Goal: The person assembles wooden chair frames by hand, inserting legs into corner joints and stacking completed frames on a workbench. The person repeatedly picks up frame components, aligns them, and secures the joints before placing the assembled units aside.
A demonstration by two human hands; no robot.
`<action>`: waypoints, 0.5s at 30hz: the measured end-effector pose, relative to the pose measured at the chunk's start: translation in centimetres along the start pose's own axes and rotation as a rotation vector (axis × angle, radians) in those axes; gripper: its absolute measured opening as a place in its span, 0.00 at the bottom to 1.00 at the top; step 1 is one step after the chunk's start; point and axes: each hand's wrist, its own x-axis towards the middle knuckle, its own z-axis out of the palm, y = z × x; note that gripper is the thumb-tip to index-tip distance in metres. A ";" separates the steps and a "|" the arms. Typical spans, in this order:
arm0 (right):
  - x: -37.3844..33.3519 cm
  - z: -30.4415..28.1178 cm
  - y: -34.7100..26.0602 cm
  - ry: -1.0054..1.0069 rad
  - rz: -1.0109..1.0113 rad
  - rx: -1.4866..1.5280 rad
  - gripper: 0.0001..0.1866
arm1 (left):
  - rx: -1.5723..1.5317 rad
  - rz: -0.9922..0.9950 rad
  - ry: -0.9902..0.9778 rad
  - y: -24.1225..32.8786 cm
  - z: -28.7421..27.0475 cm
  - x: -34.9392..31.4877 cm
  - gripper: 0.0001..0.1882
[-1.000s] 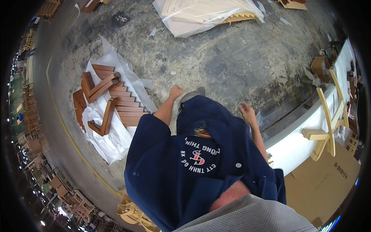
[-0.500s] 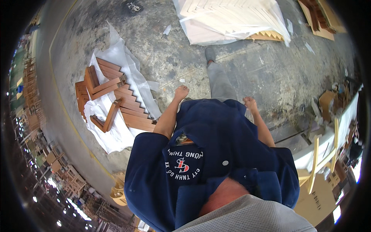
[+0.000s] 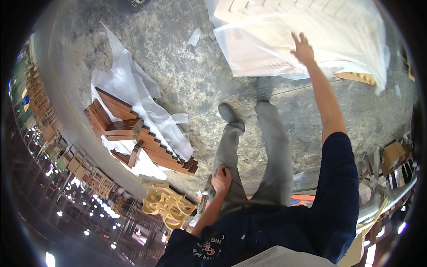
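My right hand (image 3: 303, 50) reaches forward with its fingers spread, over the translucent plastic sheet (image 3: 262, 55) that covers a stack of pale wooden pieces (image 3: 356, 77). Whether the fingertips touch the sheet I cannot tell. My left hand (image 3: 221, 180) is held low by my left thigh, its fingers curled in. A dark spot shows between those fingers, and what they hold, if anything, cannot be made out.
On the floor at left, brown angled wooden parts (image 3: 155, 149) lie in a stepped pile on white wrapping film (image 3: 116, 78). Yellowish curved wooden pieces (image 3: 162, 200) stand at lower left. A cardboard box (image 3: 393, 157) sits at right. Scraps of film (image 3: 194, 37) lie about.
My right hand has gone from beside my body out over the covered stack, its fingers spreading. My left hand is now lower, by my thigh. Both feet now show, and the view has shifted.
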 end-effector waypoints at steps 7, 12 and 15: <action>4.8 8.6 -4.7 -0.046 0.090 -0.088 0.15 | 0.029 -0.104 0.032 0.8 1.6 1.9 0.05; -10.6 9.6 -8.2 -0.208 0.055 0.320 0.20 | 0.013 -0.015 -0.072 -0.5 -0.6 2.0 0.08; -20.4 -1.5 -8.6 -0.317 -0.071 0.358 0.15 | 0.016 0.073 -0.164 0.6 -2.7 3.1 0.11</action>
